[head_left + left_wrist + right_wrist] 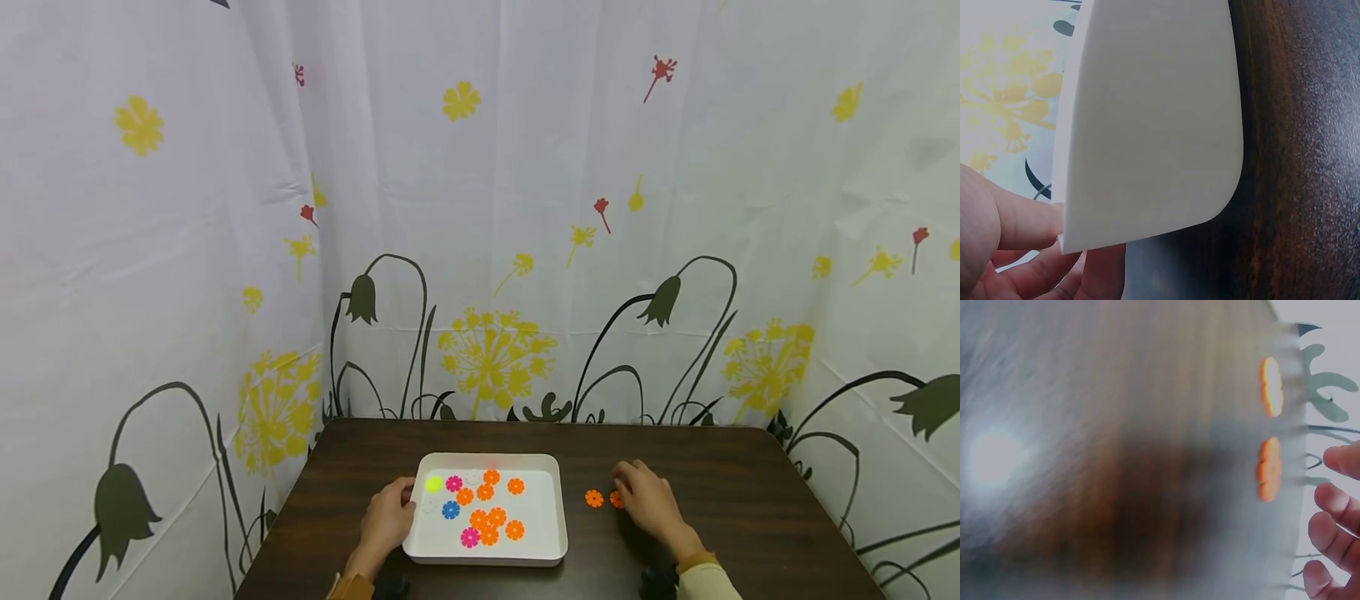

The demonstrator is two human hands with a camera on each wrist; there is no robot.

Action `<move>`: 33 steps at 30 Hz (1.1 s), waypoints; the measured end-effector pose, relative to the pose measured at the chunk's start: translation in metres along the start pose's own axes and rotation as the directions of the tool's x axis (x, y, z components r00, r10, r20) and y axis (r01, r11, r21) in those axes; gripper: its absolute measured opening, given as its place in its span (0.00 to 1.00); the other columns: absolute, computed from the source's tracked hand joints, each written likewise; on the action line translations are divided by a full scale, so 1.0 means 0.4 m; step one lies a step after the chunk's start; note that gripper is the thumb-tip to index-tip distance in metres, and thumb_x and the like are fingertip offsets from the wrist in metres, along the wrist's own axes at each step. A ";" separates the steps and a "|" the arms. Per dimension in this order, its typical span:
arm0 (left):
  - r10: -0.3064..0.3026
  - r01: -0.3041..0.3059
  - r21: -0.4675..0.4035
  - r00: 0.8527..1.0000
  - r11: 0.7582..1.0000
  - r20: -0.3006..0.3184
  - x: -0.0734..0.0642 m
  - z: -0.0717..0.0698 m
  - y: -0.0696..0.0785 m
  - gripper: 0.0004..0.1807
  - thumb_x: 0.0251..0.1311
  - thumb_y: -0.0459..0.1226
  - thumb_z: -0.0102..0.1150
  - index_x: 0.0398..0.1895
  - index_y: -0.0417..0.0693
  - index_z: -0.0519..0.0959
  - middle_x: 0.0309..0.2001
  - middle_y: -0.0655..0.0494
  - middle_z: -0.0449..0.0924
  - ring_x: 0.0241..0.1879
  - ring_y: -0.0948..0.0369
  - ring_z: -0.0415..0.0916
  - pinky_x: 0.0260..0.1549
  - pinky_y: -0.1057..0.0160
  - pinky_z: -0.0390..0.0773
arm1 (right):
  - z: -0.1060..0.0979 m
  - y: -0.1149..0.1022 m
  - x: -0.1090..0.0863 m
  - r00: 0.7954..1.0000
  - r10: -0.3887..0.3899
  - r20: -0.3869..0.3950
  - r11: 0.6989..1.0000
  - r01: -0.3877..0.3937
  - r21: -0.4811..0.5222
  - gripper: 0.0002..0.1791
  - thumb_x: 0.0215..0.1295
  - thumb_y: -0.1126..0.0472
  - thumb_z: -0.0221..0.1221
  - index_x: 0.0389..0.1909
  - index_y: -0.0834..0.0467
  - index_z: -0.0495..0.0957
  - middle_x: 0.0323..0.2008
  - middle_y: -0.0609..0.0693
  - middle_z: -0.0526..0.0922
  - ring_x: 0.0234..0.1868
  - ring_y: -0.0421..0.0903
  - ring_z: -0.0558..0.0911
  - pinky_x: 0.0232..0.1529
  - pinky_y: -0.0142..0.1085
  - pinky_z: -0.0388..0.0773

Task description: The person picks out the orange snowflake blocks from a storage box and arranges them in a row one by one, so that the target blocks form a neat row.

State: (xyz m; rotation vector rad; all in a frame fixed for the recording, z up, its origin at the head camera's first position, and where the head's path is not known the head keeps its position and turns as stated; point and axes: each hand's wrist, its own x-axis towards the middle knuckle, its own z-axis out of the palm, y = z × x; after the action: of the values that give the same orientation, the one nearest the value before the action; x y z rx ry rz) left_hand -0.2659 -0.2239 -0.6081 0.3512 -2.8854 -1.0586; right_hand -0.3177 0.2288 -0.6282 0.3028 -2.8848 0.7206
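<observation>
A white tray holds several flower-shaped discs: orange ones, two pink ones, a blue one, a yellow one and some clear, hard-to-see ones. My left hand grips the tray's left side; in the left wrist view its thumb lies at the rim of the tray, with fingers behind the wall. Right of the tray, two orange flower discs lie on the table, one uncovered, the other partly hidden by my right hand. In the right wrist view its loosely bent fingers hover apart from the discs.
Everything stands on a dark brown wooden table. Behind it hangs a white curtain printed with flowers, close to the table's far edge. The tray's raised wall separates its discs from the two outside.
</observation>
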 end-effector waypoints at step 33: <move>-0.012 0.012 0.009 1.000 1.000 0.012 -0.003 -0.006 0.009 0.22 0.67 0.28 0.65 0.64 0.40 0.80 0.46 0.46 0.86 0.42 0.50 0.83 0.44 0.39 0.79 | 0.020 -0.229 0.048 0.955 -0.267 0.132 0.963 0.258 0.080 0.09 0.74 0.56 0.65 0.49 0.54 0.85 0.27 0.36 0.74 0.30 0.36 0.71 0.38 0.38 0.65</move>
State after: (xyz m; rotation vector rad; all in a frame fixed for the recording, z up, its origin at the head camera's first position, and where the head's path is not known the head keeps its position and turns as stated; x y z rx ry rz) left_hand -0.2650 -0.2224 -0.6038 0.3647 -2.9031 -1.0528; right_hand -0.3159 0.1429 -0.5904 0.7587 -2.8736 0.7686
